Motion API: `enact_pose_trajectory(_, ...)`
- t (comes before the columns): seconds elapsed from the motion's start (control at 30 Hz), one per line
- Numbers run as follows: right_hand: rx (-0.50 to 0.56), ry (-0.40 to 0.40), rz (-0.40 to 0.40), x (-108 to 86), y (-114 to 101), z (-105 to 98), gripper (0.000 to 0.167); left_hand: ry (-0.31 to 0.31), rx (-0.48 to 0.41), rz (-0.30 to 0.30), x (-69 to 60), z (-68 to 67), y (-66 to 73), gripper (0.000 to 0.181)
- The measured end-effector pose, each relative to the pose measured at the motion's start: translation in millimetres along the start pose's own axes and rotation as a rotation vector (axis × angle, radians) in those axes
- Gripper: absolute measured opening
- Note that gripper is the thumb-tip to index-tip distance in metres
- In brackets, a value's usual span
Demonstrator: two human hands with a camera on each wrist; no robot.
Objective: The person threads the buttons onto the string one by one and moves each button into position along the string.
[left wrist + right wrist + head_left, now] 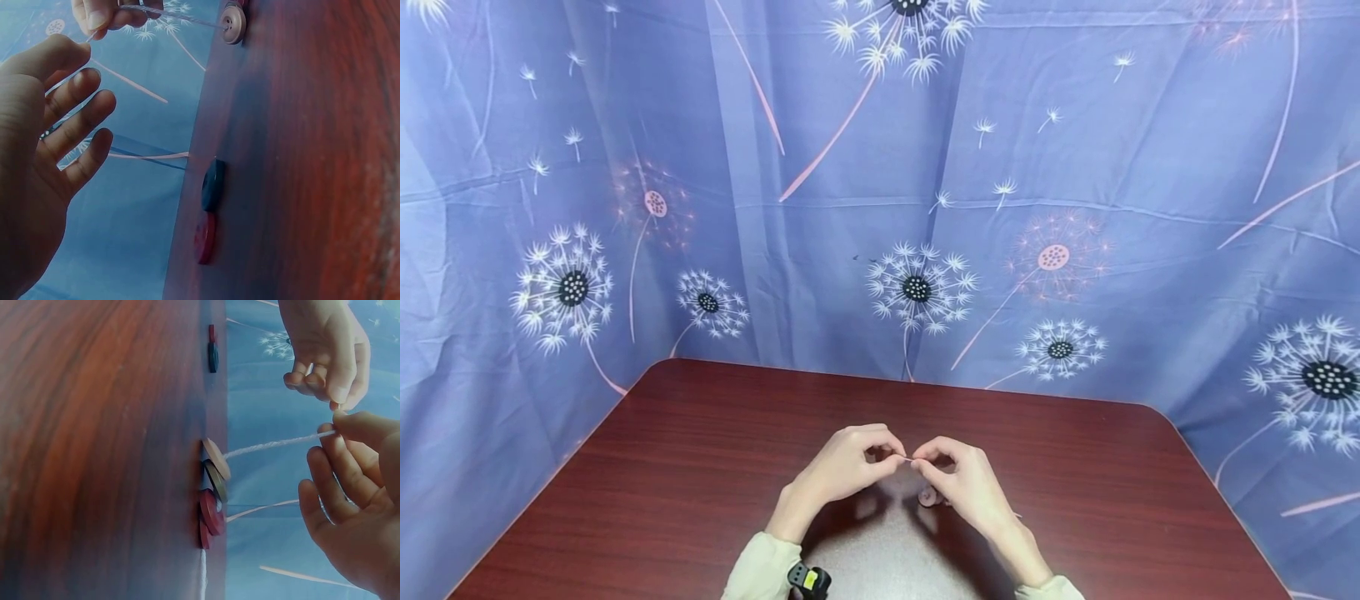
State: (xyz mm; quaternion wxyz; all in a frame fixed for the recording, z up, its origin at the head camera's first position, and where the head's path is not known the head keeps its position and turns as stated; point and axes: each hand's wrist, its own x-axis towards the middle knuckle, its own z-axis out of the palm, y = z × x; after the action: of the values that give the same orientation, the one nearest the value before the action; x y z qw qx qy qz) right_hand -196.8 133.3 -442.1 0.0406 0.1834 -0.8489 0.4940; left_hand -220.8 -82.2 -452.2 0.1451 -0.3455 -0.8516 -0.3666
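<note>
Both hands meet above the table, fingertips almost together. My left hand [846, 462] pinches the tip of a pale twisted string [275, 445] between thumb and forefinger, its other fingers loosely bent. Just beside it, my right hand [966, 483] pinches the same string. From the right hand the string slopes down to a tan button [232, 25] and seems to pass through its hole. Against that one lean an olive button [215, 481] and red buttons [211, 512] in the right wrist view. A white string tail [203, 575] runs out beyond them.
A dark teal button [213, 185] and a red button [204, 238] lie together on the table, apart from the strung ones. The reddish-brown wooden table [700, 467] backs onto a blue dandelion-print curtain [850, 167]. A black band [809, 579] circles the left sleeve.
</note>
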Motion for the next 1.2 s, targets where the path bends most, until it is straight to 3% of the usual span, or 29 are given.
enact_pose_trajectory(0.17, 0.005, -0.03, -0.011, -0.4, -1, 0, 0.006, -0.013, -0.012, -0.026, -0.9, -1.2, 0.9, 0.005)
enact_pose_trajectory(0.37, -0.044, -0.001, -0.059, 0.6, -2, -1, 0.012, -0.026, -0.038, -0.04, -1.1, -2.2, -0.4, 0.004)
enact_pose_trajectory(0.53, -0.066, 0.015, -0.075, 1.4, -2, -1, 0.013, -0.076, -0.055, -0.09, -2.4, -3.4, -6.1, 0.01)
enact_pose_trajectory(0.8, -0.096, 0.025, -0.125, 1.2, 1, -2, 0.004, -0.145, 0.024, -0.114, -8.6, -4.0, -18.0, 0.018)
enact_pose_trajectory(1.2, -0.094, -0.012, -0.098, -0.3, 5, -1, 0.003, -0.266, 0.03, -0.225, -16.9, -5.7, -32.0, 0.032)
